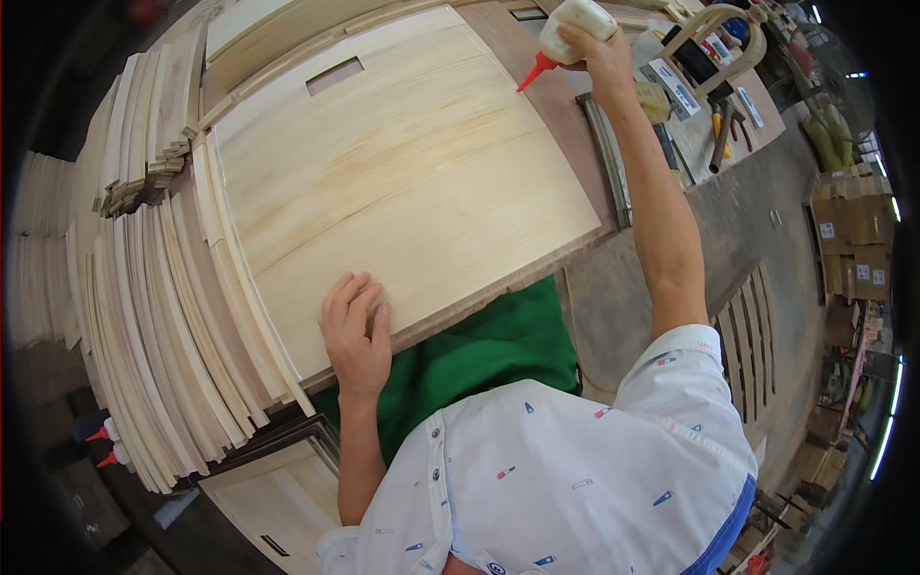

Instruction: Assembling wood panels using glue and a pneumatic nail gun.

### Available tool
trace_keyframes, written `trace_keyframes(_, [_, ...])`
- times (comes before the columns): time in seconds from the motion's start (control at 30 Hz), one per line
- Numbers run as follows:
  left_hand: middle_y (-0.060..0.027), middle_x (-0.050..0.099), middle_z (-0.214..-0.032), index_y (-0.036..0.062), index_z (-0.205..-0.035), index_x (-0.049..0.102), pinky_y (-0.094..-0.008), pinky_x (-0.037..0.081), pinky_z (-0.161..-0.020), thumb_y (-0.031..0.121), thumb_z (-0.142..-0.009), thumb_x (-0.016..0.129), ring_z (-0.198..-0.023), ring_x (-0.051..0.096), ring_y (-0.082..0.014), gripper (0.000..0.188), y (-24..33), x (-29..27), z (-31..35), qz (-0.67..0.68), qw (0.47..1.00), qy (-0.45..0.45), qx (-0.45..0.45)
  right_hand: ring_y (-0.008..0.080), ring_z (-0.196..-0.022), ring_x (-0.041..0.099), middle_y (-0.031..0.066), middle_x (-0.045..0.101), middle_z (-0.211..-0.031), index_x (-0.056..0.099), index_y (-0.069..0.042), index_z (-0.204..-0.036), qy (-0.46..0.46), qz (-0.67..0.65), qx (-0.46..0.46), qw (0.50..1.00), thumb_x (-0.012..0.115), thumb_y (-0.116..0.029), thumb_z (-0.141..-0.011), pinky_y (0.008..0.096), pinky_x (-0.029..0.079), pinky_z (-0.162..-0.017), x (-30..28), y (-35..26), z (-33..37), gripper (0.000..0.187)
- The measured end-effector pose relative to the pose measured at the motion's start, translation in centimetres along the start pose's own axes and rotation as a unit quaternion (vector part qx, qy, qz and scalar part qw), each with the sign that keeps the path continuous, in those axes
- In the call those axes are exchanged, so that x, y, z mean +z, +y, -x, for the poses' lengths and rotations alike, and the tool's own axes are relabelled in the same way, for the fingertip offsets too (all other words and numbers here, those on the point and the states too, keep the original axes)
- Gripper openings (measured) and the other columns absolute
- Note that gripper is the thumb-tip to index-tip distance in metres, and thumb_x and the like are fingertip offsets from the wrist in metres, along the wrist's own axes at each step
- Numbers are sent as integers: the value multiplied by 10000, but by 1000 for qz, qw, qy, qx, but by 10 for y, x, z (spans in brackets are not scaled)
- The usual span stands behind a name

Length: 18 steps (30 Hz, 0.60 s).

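A pale wooden panel (412, 182) with a rectangular slot (335, 76) near its far edge lies flat before me. My right hand (606, 59) is wrapped round a whitish squeeze bottle (580, 27) with a red pointed nozzle. The bottle is tipped, its nozzle tip at the panel's right edge toward the far corner. A thin white line runs along part of the panel's edges. My left hand (355, 324) rests on the near left part of the panel, fingers stretched out and holding nothing.
Long wooden strips (163, 326) are stacked on the left, with more wood behind. Two red-tipped bottles (110, 446) sit at lower left. A side table (738, 144) at the right holds a hammer (721, 142) and a curved wooden frame (714, 48). Cardboard boxes (853, 230) stand far right.
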<state>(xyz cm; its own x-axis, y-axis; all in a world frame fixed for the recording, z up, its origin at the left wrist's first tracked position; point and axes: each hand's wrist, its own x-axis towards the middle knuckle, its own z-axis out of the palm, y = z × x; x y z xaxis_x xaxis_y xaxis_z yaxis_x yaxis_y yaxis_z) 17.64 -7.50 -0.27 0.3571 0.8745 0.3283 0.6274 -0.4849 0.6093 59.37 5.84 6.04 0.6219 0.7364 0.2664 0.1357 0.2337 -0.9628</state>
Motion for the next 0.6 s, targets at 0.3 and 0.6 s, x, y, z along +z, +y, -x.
trace_keyframes(0.3, [-111,600,-1194,34,-1050,646,-417,373,-1021,65,-839,641,-1206,511,-307,214,-1,1,1,2,1000,-2,4,196,-816,689,104,674,-974,623,6,-1076,-41,70,-8,997,737,-151,-797,319,590,-591,-50,0,40,340])
trace_keyframes(0.6, [-115,601,-1191,32,-1059,646,-427,365,-1019,74,-843,643,-1200,512,-311,221,-2,2,3,3,1000,1,9,211,-839,679,111,654,-998,587,19,-1105,-6,52,12,999,754,-142,-791,319,593,-606,-84,-20,93,390])
